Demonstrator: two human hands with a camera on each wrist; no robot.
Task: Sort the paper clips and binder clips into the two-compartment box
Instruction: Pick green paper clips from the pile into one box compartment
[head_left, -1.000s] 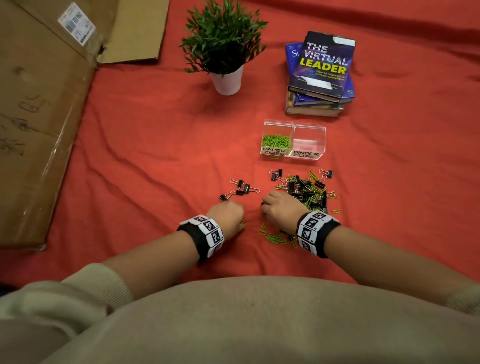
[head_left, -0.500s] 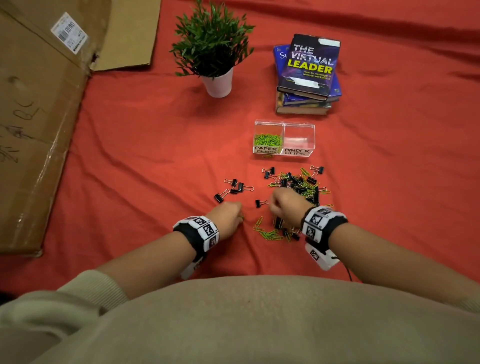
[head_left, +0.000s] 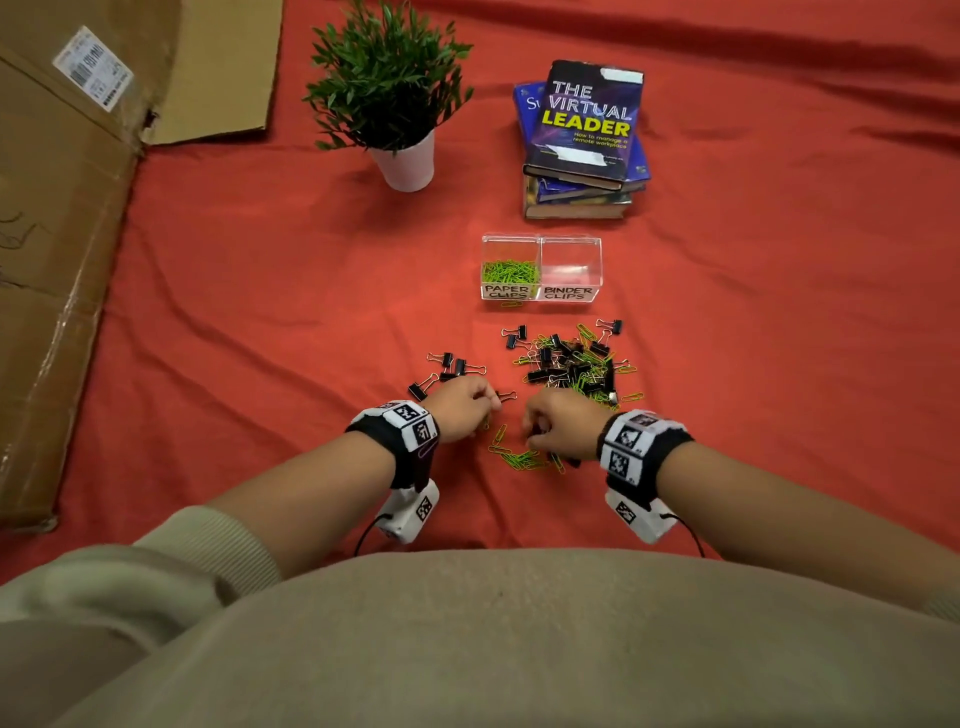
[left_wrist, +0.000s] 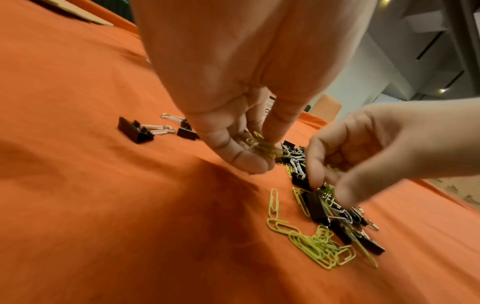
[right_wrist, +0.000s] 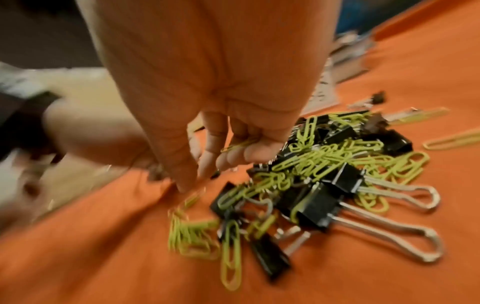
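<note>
A clear two-compartment box (head_left: 541, 244) stands on the red cloth; its left half, labelled paper clips, holds green clips, and its right half, labelled binder clips, looks bare. A mixed pile of black binder clips and green paper clips (head_left: 571, 366) lies in front of it. My left hand (head_left: 462, 408) holds a bunch of green paper clips (left_wrist: 262, 146) in its curled fingers. My right hand (head_left: 553, 426) is curled with a green paper clip (right_wrist: 237, 145) pinched in its fingers, just above a small loose heap of green clips (head_left: 522, 458).
A few binder clips (head_left: 449, 370) lie apart to the left of the pile. A potted plant (head_left: 389, 98) and a stack of books (head_left: 584, 140) stand behind the box. Flattened cardboard (head_left: 57, 208) covers the far left.
The left hand has shifted right and forward toward the pile. The right hand has drawn back toward me, off the pile, to the small heap of green clips.
</note>
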